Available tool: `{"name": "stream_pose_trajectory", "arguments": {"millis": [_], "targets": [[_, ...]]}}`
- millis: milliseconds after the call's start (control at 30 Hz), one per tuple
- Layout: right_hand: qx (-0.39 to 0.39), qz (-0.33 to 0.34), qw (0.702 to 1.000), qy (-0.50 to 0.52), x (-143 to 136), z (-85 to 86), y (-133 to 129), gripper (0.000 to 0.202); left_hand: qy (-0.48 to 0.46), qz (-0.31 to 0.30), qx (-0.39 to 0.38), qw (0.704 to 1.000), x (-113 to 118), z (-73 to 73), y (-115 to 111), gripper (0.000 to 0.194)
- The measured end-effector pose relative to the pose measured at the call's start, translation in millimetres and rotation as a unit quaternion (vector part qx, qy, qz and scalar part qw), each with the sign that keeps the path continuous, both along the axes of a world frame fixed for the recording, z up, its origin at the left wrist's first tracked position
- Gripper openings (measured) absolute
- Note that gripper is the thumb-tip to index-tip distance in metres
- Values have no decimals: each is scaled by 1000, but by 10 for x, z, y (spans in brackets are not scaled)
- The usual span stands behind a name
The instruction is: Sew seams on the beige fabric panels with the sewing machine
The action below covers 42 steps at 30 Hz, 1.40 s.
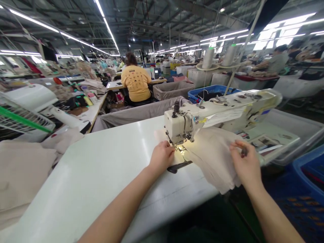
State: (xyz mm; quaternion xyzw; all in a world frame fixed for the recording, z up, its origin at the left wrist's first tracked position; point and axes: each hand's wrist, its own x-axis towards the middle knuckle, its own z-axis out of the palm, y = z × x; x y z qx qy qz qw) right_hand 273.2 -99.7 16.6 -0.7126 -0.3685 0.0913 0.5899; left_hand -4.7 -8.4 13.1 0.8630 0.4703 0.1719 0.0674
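A white industrial sewing machine (178, 126) stands on the pale table, its lamp lighting the needle area. Beige fabric (212, 150) lies beneath the machine arm, to the right of the needle, and drapes over the table's front edge. My left hand (162, 157) is closed beside the presser foot, fingertips pressed together; what they pinch is hidden. At the fabric's right side, my right hand (246, 162) has its thumb and fingers closed on the cloth. Something small and dark shows within that hand, too unclear to name.
Folded beige cloth pieces (22, 172) lie at the left, below a white fan (32, 98). A blue crate (308, 182) stands at the right, with another blue basket (215, 91) behind the machine. A person in a yellow shirt (136, 82) sits ahead. Thread cones (208, 59) stand above.
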Motion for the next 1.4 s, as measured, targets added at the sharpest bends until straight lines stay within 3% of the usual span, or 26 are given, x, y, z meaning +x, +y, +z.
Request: {"name": "stream_pose_trajectory", "arguments": {"millis": [67,100,167,267,333,400,533,633,1000,1400], "targets": [[-1,-26,996,-90,-12,28,-32,35,31,-4,18,999,11,23,-27,22],[10,-8,993,-116,-56,39,-46,30,36,-9,19,999,10,28,-32,22],[43,120,978,-167,-206,34,-54,19,25,-31,17,999,-9,29,-25,22],[50,348,906,-236,-496,-43,4,18,-2,-75,20,997,-58,24,16,19],[27,420,864,-277,-656,-105,75,22,-20,-92,18,995,-80,22,42,18],[-14,443,838,-317,-758,-146,140,21,-35,-103,12,994,-84,13,53,19],[-95,445,808,-375,-826,-178,184,16,-43,-103,16,994,-79,-41,39,21],[-111,439,800,-394,-835,-204,174,14,-39,-102,28,994,-90,-84,31,22],[-25,422,807,-413,-820,-334,100,15,-13,-111,36,993,-113,-119,-70,27],[-21,414,814,-407,-814,-327,76,14,-17,-118,28,993,-99,-104,-78,27]]}}
